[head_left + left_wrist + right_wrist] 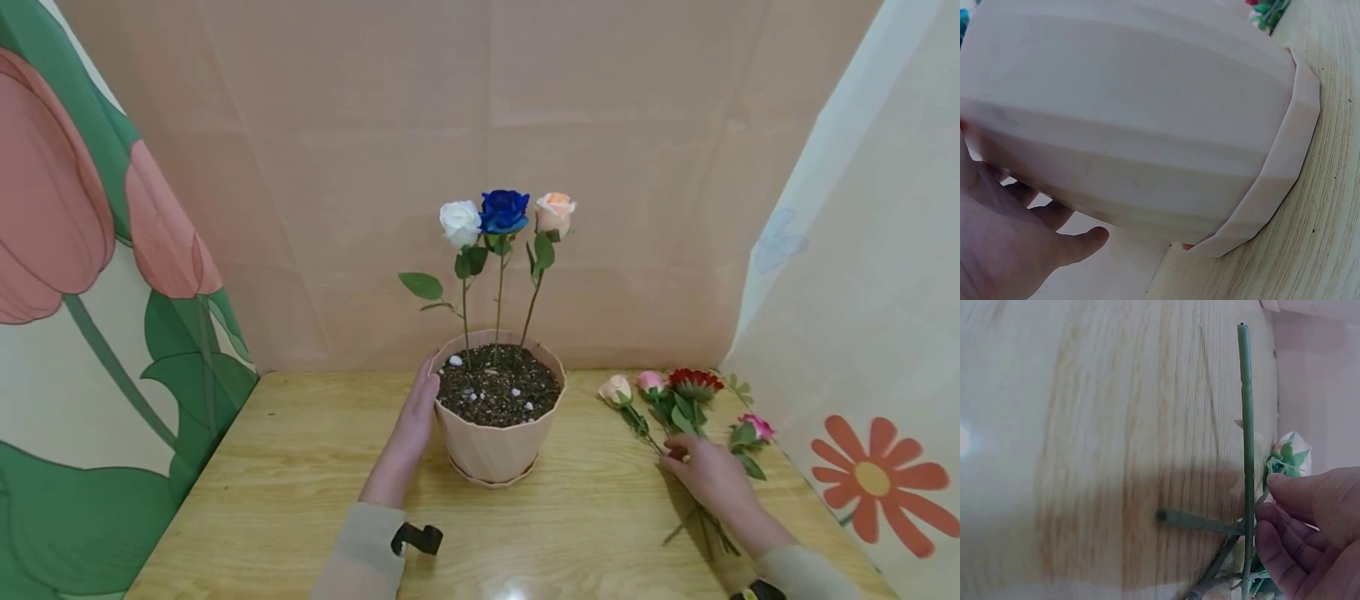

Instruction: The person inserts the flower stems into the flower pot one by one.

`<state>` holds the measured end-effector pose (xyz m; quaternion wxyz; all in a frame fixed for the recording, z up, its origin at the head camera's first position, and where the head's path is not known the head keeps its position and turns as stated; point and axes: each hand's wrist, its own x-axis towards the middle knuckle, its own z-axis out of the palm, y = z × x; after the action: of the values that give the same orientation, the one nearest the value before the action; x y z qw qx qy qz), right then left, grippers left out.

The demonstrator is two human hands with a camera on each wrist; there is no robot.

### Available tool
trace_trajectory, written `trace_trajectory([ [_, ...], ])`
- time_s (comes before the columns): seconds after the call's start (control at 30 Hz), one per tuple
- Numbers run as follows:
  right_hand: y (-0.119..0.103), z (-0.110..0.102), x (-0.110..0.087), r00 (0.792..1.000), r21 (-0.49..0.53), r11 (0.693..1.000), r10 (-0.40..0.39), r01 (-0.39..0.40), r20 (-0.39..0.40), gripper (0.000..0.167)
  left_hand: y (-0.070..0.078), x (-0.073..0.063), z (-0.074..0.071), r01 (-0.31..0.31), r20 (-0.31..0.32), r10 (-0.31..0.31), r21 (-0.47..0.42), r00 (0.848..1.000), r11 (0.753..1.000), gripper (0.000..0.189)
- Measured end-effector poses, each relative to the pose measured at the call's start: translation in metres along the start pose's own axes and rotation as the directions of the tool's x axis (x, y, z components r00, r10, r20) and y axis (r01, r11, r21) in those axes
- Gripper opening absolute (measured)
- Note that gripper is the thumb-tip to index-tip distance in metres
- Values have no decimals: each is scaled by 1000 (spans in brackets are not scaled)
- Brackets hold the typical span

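A pale pink pot [491, 446] of dark soil [495, 387] stands on the table, holding a white rose [460, 223], a blue rose [504, 212] and a peach rose [555, 215] upright. Against the pot's left side rests my left hand [417, 417], its fingers reaching up to the rim. To the right, my right hand [712, 475] pinches the thin stem of a pale rose [616, 389] between thumb and fingers. Around that hand lie a pink rose [651, 381], a red flower [694, 385] and a magenta flower [757, 427]. Bare green stems [1246, 412] show in the right wrist view.
The pot sits in a matching saucer [493, 482] on the wooden table [300, 467]. A plain pinkish backdrop [337, 167] rises at the back edge. Flower-printed panels stand at the left [75, 375] and right [847, 333].
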<state>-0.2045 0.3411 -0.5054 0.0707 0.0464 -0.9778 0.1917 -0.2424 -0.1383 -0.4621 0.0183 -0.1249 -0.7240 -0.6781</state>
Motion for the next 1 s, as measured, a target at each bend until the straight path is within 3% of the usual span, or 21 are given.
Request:
trace_trajectory([
  [0.3, 2, 5, 5, 998, -9, 1000, 9, -8, 55, 27, 2, 0, 0, 5, 11, -5, -20, 1000, 1000, 65],
  [0.7, -4, 7, 3, 998, -8, 1000, -11, 11, 58, 11, -2, -2, 0, 6, 19, -5, -12, 1000, 1000, 63],
  [1.0, -4, 6, 3, 999, 50, 999, 5, -8, 48, 13, 0, -1, 1, 2, -1, -2, -25, 1000, 1000, 64],
])
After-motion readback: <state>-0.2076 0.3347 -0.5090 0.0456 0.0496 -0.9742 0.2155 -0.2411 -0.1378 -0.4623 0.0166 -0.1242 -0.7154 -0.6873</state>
